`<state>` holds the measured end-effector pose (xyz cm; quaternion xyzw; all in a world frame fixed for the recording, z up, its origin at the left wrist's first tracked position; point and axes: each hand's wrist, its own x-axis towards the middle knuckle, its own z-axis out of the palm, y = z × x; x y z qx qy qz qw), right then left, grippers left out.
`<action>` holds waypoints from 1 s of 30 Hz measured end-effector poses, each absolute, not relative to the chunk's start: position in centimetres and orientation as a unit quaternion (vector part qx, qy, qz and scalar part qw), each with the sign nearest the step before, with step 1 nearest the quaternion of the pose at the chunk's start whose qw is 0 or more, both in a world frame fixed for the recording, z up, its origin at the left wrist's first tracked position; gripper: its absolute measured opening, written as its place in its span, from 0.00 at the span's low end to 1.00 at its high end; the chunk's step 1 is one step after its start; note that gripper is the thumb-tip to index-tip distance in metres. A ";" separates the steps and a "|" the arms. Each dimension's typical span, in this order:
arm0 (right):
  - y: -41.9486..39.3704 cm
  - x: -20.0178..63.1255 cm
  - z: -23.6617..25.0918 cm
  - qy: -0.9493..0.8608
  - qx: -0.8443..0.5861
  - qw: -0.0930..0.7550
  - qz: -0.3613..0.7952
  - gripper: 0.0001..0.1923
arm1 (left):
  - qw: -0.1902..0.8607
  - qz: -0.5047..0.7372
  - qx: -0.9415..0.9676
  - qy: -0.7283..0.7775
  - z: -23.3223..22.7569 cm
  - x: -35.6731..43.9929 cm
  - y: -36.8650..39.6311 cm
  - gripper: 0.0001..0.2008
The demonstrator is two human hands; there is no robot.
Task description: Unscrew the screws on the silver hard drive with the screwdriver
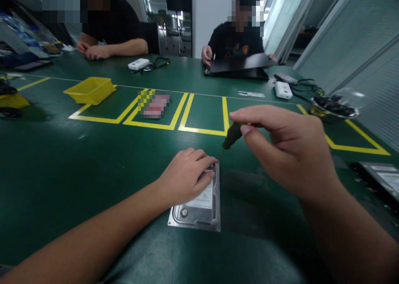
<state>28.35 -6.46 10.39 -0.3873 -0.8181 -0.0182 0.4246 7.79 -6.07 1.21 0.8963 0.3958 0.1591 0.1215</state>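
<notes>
Right hand [289, 151]: grip clamped on screwdriver [233, 135], tilted at corner of hard drive [199, 216]. Left hand [186, 175] rests atop, grip apart. Advise: shaft upright, steady pressure.

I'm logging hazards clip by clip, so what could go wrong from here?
The screwdriver tip is at the hard drive's far right corner, close to the left grip's fingertips, so a slip might jab one. The right grip pinches the slanted handle near its top, so the tip could skid. The left grip covers mainly the far part of the hard drive, so its near end might swivel.
</notes>
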 end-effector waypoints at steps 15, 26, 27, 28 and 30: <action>-6.1 28.2 10.0 -0.816 -0.436 0.377 -0.048 0.13 | 0.112 0.158 0.896 0.399 1.1 7.8 -6.2 0.16; -6.1 27.8 9.5 -0.802 -0.436 0.399 -0.086 0.13 | 0.108 0.163 0.897 0.396 1.1 7.9 -6.1 0.16; -6.1 27.8 9.4 -0.800 -0.437 0.401 -0.090 0.13 | 0.107 0.164 0.897 0.396 1.0 7.8 -6.2 0.16; -6.1 27.7 9.4 -0.799 -0.436 0.403 -0.095 0.13 | 0.106 0.165 0.897 0.396 1.0 7.8 -6.2 0.16; -6.1 27.7 9.3 -0.797 -0.435 0.407 -0.103 0.13 | 0.106 0.166 0.897 0.395 1.1 7.8 -6.2 0.16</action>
